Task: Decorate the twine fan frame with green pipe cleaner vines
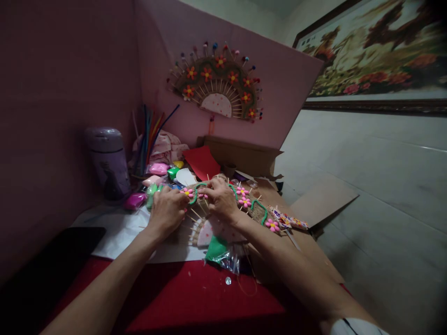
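Observation:
A half-round fan of sticks and twine (260, 211) lies before me, decorated with pink clay flowers (245, 202) and a wavy green clay strip (264, 215). My left hand (169, 208) has its fingers curled at the fan's left end, beside a pink flower. On the upper middle of the fan rests my right hand (220, 199), its fingers pinched together by the green strip; whatever is between them is hidden. Below, a white dotted half-circle (206, 231) forms the fan's centre. An opened bag of green clay (216, 249) overlaps its lower edge.
A purple flask (108, 163) stands at the left, near coloured pipe cleaners (148, 139) and bagged clay (135, 201). A finished fan (216, 83) hangs on the pink board. Cardboard (314, 246) lies at right, and a dark phone-like slab (52, 274) at left.

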Demonstrator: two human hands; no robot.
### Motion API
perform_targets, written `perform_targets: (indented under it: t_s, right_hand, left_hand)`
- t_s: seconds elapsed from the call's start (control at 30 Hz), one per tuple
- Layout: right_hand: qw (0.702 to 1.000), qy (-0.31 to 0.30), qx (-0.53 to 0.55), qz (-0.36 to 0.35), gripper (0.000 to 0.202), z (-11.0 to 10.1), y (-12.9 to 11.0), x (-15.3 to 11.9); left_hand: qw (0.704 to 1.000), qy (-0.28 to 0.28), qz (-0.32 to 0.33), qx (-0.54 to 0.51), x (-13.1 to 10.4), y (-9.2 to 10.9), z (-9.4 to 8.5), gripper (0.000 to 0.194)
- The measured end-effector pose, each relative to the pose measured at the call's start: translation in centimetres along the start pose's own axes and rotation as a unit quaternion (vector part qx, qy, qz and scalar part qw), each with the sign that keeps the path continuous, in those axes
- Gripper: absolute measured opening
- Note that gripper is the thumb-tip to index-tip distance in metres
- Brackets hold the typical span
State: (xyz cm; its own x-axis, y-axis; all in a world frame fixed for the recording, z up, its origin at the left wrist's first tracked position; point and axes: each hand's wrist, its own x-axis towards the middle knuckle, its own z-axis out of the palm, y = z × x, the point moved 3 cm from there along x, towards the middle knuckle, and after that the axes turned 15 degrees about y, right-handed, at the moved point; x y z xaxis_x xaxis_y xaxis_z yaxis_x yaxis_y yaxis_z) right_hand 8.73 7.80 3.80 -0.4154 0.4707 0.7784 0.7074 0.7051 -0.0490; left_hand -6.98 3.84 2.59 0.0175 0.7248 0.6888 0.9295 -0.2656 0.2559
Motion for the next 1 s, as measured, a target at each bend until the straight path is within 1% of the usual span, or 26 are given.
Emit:
perform_targets:
  t_s: [0.07, 0.13, 0.23, 0.33, 0.5, 0.57, 0.63, 0.7, 0.87, 0.93, 1.0]
  right_hand:
    - [1.000, -0.004, -0.019, 0.013, 0.026, 0.2, 0.4, 0.6]
    - [0.999, -0.012, -0.038, 0.012, 0.029, 0.8, 0.8, 1.1]
    - [0.998, -0.021, -0.061, 0.001, 0.027, 1.6, 1.0, 1.5]
    - [0.996, -0.033, -0.076, -0.015, 0.025, 2.0, 0.8, 1.6]
    - [0.994, -0.059, -0.081, -0.035, 0.024, 1.8, 0.7, 1.7]
    - [0.996, -0.054, -0.067, -0.024, 0.027, 1.6, 0.9, 1.8]
    - [0.998, -0.037, -0.054, -0.004, 0.030, 1.4, 1.1, 1.9]
    - [0.999, -0.025, -0.046, 0.000, 0.029, 1.3, 1.2, 2.0]
    - [0.997, -0.046, -0.054, -0.029, 0.024, 1.7, 0.6, 1.9]
    - [0.997, -0.054, -0.051, -0.028, 0.024, 1.9, 0.6, 1.9]
    - [0.998, -0.046, -0.041, -0.019, 0.025, 1.9, 0.8, 1.9]
  left_hand:
    - [1.000, 0.001, -0.007, -0.001, 0.0, -0.1, 0.1, 0.015]
    - [1.000, 0.002, -0.015, 0.002, 0.0, -0.3, 0.1, 0.014]
    - [1.000, 0.006, -0.020, 0.006, 0.0, -0.4, 0.1, 0.013]
    - [1.000, 0.012, -0.016, 0.012, 0.0, -0.4, 0.0, 0.014]
    - [1.000, 0.018, -0.019, 0.015, 0.0, -0.3, -0.1, 0.015]
    - [0.999, 0.021, -0.025, 0.013, 0.0, -0.3, -0.1, 0.016]
    - [0.999, 0.025, -0.033, 0.004, 0.1, -0.4, -0.1, 0.017]
    - [0.999, 0.030, -0.041, -0.010, 0.1, -0.5, -0.1, 0.017]
    - [0.998, 0.041, -0.050, -0.020, 0.1, -0.6, -0.2, 0.018]
    - [0.997, 0.046, -0.054, -0.020, 0.2, -0.6, -0.2, 0.018]
    - [0.997, 0.048, -0.059, -0.022, 0.2, -0.5, -0.3, 0.019]
